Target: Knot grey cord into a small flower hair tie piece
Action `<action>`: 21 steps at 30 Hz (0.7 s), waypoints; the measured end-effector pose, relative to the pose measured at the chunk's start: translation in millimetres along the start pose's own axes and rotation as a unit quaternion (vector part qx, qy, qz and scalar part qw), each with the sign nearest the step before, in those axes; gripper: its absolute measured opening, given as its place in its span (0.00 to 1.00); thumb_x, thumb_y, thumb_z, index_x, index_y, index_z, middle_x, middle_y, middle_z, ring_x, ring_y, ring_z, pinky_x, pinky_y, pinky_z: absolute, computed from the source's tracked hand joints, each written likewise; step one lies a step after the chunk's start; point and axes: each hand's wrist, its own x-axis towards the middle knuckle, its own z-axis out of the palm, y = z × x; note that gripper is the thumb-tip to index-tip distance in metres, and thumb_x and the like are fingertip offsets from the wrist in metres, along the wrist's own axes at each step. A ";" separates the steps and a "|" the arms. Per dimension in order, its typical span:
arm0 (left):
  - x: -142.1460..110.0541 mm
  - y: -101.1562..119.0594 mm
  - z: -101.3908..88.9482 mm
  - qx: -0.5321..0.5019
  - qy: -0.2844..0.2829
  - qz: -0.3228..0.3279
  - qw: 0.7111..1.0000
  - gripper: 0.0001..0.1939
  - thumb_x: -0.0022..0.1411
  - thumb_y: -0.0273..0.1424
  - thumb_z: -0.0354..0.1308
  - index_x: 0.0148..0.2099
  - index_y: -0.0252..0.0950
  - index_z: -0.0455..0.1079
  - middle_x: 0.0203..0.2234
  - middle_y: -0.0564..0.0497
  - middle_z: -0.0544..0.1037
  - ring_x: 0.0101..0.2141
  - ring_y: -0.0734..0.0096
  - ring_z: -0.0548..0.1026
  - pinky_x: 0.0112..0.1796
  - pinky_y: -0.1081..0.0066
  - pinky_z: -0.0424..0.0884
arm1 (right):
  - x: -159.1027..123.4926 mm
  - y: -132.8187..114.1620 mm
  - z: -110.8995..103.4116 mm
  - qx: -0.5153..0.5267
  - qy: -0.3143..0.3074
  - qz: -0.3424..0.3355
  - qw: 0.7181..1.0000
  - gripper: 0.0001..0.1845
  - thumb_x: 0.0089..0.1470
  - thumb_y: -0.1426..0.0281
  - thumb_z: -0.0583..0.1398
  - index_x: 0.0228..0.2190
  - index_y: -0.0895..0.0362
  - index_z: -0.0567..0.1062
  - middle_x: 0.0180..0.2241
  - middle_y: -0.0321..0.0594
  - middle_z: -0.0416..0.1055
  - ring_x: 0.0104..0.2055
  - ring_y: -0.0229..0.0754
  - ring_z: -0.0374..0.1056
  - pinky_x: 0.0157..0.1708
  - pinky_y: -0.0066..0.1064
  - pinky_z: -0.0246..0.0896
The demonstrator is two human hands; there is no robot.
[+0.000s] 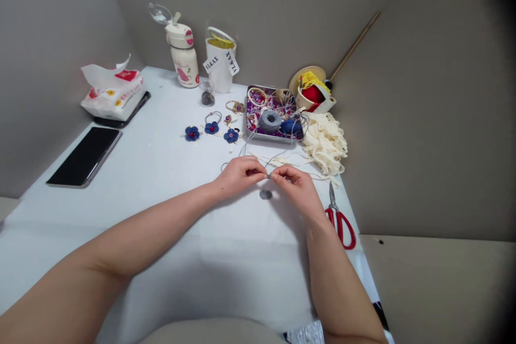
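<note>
Over the white table, my left hand (pixel 241 174) and my right hand (pixel 297 187) meet fingertip to fingertip. Both are closed in a pinch on a thin grey cord (pixel 269 176), which runs up from the fingers toward the metal tray. Just below the fingertips lies a small round grey piece (pixel 265 194); whether it is joined to the cord I cannot tell. Inside the tray (pixel 274 138) are a grey cord roll (pixel 270 121), a blue cord ball (pixel 291 127) and many purple and red beads.
Red-handled scissors (pixel 341 220) lie beside my right forearm. Cream lace (pixel 325 142) is heaped right of the tray. Blue flower pieces (pixel 212 127), a bottle (pixel 184 64), a white cup (pixel 220 75), a phone (pixel 85 157) and a tissue pack (pixel 115 98) stand or lie further left.
</note>
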 end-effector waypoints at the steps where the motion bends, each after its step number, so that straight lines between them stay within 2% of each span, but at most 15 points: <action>1: -0.1 -0.4 0.3 0.003 0.003 -0.001 1.000 0.05 0.57 0.28 0.58 0.32 0.35 0.76 0.26 0.51 0.73 0.27 0.75 0.68 0.31 0.73 0.63 | 0.4 0.6 0.4 0.002 0.000 0.004 1.000 0.09 0.50 0.62 0.62 0.29 0.55 0.76 0.31 0.37 0.72 0.34 0.41 0.66 0.39 0.34 0.60; 9: -1.1 -0.3 2.2 0.002 -0.003 -0.011 1.000 0.06 0.56 0.29 0.59 0.31 0.36 0.77 0.24 0.52 0.73 0.26 0.75 0.67 0.30 0.73 0.62 | -0.8 -2.1 3.7 -0.045 0.022 -0.051 0.997 0.06 0.51 0.65 0.61 0.25 0.54 0.75 0.29 0.35 0.70 0.34 0.40 0.66 0.40 0.33 0.59; 11: -0.5 0.6 1.5 -0.025 0.005 -0.044 0.999 0.05 0.55 0.30 0.59 0.31 0.35 0.77 0.25 0.51 0.74 0.27 0.75 0.68 0.31 0.72 0.63 | -0.2 -1.7 4.5 -0.020 0.023 -0.037 0.999 0.07 0.51 0.64 0.61 0.29 0.53 0.77 0.32 0.37 0.73 0.37 0.41 0.67 0.42 0.35 0.60; 14: 1.1 1.6 1.0 -0.103 0.024 -0.114 0.988 0.06 0.54 0.32 0.61 0.32 0.34 0.76 0.28 0.49 0.77 0.30 0.72 0.71 0.34 0.71 0.65 | 1.7 0.9 5.2 0.027 0.029 -0.002 0.999 0.12 0.52 0.62 0.60 0.37 0.52 0.78 0.39 0.40 0.74 0.41 0.43 0.68 0.45 0.39 0.61; 17: 1.7 1.6 2.7 -0.176 0.044 -0.164 0.970 0.09 0.52 0.35 0.64 0.32 0.34 0.76 0.30 0.48 0.78 0.32 0.69 0.73 0.37 0.69 0.66 | 2.8 3.8 6.0 0.064 0.061 0.031 0.996 0.11 0.51 0.61 0.62 0.34 0.53 0.78 0.35 0.39 0.75 0.38 0.43 0.68 0.44 0.39 0.62; 21: 0.5 1.2 6.8 -0.216 0.061 -0.192 0.955 0.10 0.49 0.36 0.66 0.31 0.34 0.77 0.29 0.48 0.78 0.32 0.69 0.73 0.38 0.68 0.67 | 2.1 5.8 8.4 0.091 0.078 0.047 0.992 0.10 0.47 0.60 0.65 0.28 0.53 0.78 0.30 0.37 0.74 0.33 0.41 0.68 0.40 0.37 0.63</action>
